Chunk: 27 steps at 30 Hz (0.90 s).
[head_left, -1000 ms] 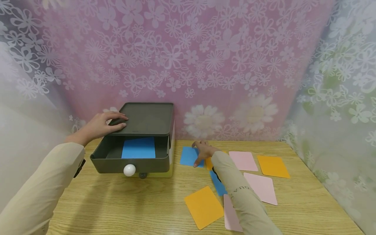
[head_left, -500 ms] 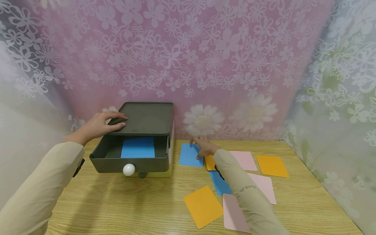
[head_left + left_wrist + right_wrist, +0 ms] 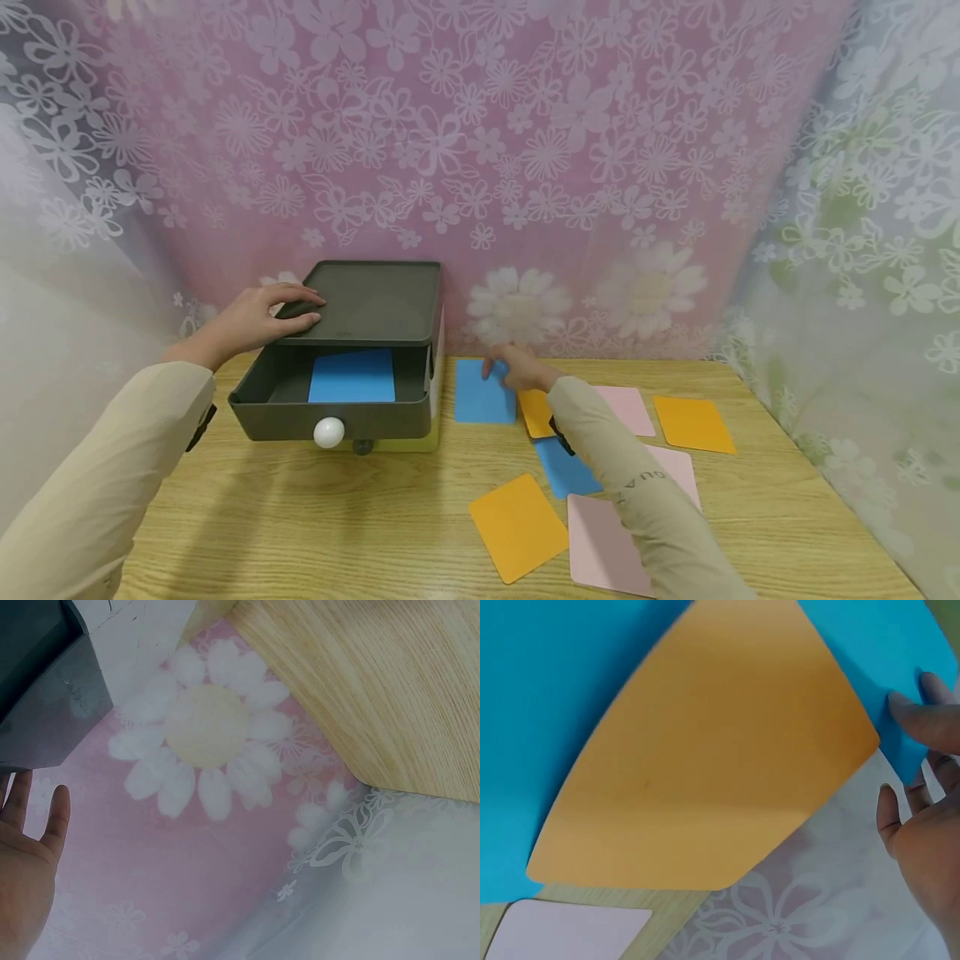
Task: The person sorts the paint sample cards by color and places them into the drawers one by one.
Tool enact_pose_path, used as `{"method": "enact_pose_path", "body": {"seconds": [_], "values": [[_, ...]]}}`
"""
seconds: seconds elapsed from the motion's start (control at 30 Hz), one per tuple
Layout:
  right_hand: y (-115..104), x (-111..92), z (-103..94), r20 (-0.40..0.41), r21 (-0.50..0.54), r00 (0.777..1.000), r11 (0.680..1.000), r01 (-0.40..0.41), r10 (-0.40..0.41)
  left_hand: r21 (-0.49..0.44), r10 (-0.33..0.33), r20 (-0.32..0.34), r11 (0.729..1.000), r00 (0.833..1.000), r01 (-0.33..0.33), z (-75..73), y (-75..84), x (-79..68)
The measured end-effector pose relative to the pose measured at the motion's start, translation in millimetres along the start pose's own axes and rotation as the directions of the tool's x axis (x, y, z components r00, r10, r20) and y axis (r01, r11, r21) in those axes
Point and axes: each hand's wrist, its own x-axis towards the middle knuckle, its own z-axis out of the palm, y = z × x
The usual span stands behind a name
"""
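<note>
My left hand (image 3: 258,321) rests with straight, spread fingers on the left edge of the dark drawer box (image 3: 375,300). In the left wrist view, the left fingers (image 3: 58,817) show beside the box's dark side. The upper drawer (image 3: 262,423) is pulled out and holds a blue card (image 3: 352,379). My right hand (image 3: 517,367) is over the back right part of another blue card (image 3: 476,400), near the table's back edge. In the right wrist view, thumb and fingertip touch this card's top near a corner, while the other fingers (image 3: 889,814) lie beyond its edge.
An orange card (image 3: 536,414) and a blue card (image 3: 566,471) overlap under my right forearm. Pink cards (image 3: 600,542) and other orange cards (image 3: 517,529) lie across the right of the wooden table (image 3: 337,525). A floral curtain (image 3: 480,167) hangs behind.
My right hand has slid the blue card slightly backward and left, up to the table's back edge. The right forearm has shifted back with it. The left hand has stayed put on the box.
</note>
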Motion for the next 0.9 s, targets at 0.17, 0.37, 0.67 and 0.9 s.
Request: {"method": "enact_pose_path", "body": {"seconds": [0.17, 0.37, 0.67, 0.9], "values": [[-4, -1, -3.2, -0.034, 0.123, 0.996, 0.988, 0.091, -0.087, -0.003, -0.001, 0.003, 1.0, 1.0, 0.001, -1.2, 2.3, -1.4], [-9, -6, -10.7, -0.097, 0.24, 0.988, 0.96, 0.141, -0.121, -0.006, -0.003, -0.011, 1.0, 1.0, 0.003, -0.9, 2.4, -1.4], [-14, -23, -27.4, -0.264, 0.361, 0.964, 0.922, 0.138, -0.042, -0.008, 0.001, -0.015, 1.0, 1.0, -0.002, -1.3, 3.4, -1.5], [-20, -49, -46.4, -0.261, 0.57, 0.959, 0.819, 0.063, 0.108, -0.007, 0.004, -0.019, 1.0, 1.0, -0.004, -1.0, 3.2, -2.5]]}}
